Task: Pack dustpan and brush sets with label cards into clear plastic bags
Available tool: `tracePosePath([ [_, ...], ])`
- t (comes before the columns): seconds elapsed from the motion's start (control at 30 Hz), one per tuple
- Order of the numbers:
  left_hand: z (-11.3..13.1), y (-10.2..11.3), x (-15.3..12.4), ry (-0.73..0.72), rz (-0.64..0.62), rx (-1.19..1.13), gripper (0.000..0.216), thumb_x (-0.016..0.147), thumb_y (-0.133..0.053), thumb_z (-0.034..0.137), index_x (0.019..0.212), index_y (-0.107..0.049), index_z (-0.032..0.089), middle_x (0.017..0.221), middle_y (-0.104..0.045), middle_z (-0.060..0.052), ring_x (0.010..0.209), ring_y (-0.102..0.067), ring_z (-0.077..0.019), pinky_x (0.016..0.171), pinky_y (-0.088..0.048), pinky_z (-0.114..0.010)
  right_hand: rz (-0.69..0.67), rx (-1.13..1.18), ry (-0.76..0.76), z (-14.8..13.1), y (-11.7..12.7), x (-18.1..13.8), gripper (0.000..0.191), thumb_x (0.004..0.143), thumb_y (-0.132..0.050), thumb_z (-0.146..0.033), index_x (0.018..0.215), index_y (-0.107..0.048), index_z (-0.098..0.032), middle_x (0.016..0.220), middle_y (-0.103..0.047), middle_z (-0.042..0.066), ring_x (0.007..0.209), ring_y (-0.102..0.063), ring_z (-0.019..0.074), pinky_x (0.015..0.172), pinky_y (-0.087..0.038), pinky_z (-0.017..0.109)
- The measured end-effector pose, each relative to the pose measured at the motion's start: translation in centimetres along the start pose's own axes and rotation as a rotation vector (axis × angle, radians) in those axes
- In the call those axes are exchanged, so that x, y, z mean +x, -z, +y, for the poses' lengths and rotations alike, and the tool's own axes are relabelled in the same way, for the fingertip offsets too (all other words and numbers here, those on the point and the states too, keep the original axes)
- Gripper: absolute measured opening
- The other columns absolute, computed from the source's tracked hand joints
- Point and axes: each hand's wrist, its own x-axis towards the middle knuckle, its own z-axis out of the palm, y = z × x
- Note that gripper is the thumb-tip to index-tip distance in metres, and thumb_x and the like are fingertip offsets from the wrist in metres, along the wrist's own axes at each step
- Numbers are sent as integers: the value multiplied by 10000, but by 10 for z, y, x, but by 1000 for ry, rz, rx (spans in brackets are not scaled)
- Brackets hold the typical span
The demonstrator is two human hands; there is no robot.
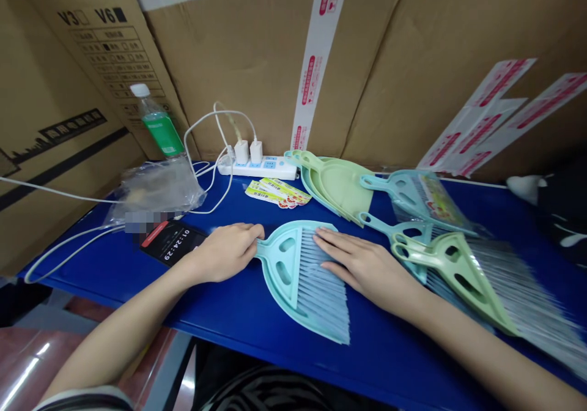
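Observation:
In front of me a light blue hand brush (284, 264) lies on top of a matching light blue dustpan (287, 307), bristles pointing right. My left hand (233, 249) is closed around their handles at the left end. Laid flat across the upper bristles is my right hand (362, 258), its fingers stretched out. To the right of it, a green brush (452, 261) rests over blue brushes, with pale bristles spread toward the right edge. Behind my hands stand stacked green dustpans (346, 185) with a blue one beneath.
A white power strip (270, 167) with chargers and cables sits at the back. Nearby are label cards (277, 192), a wrapped blue brush (408, 188), a plastic bag (156, 185), a bottle (160, 126) and a phone (174, 243). Cardboard (257, 56) walls the blue table (220, 313).

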Motion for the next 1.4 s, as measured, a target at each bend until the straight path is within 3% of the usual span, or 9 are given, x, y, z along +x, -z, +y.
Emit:
tracePosePath([
  [0.2,2,-7,5,-14,28,-14,260,971,-331,368,836,-484,207,837,-610,-33,784,-593,-211,686,-423,-302,-18,40,-26,-4,1,4,375,972,-376,-246,1233,-633,-163,1281,-628,107,1125,-624,231,898,-559,375],
  [0.37,0,-6,5,-30,-3,29,261,979,-381,360,809,-503,204,833,-594,-25,785,-594,-206,661,-396,-282,-27,44,-23,-5,6,8,388,978,-349,-243,1220,-641,-163,1261,-643,98,1093,-644,212,874,-565,351],
  [0.53,-3,-2,3,-52,-21,25,260,979,-404,335,778,-500,201,803,-592,-10,770,-592,-192,629,-365,-265,13,82,5,6,17,21,360,963,-366,-181,1074,-709,-198,999,-757,48,881,-712,178,760,-574,302],
  [0.67,-4,-1,3,-63,-31,6,256,978,-412,335,781,-505,200,810,-615,-11,796,-604,-202,631,-359,-270,51,-63,-35,18,21,44,352,924,-393,-107,1069,-705,-179,920,-757,66,811,-691,190,685,-535,306],
  [0.87,-5,0,4,-74,-46,2,249,974,-420,334,781,-503,201,826,-645,-16,826,-620,-215,635,-363,-274,-87,-245,-6,27,4,83,289,840,-484,-12,951,-727,-121,875,-734,114,858,-618,233,693,-458,326],
  [1.1,-6,-1,2,-82,-33,21,256,972,-408,346,778,-501,206,855,-660,-19,839,-622,-218,625,-371,-267,-118,-265,-10,30,-4,100,231,864,-542,-69,750,-721,-160,719,-711,76,833,-584,236,661,-402,332],
  [1.4,-3,1,1,-63,-39,22,270,970,-412,356,767,-507,207,801,-641,-19,807,-614,-217,600,-343,-261,-47,-265,-21,32,2,99,245,901,-527,-156,739,-708,-184,700,-699,78,791,-554,232,643,-365,338],
])
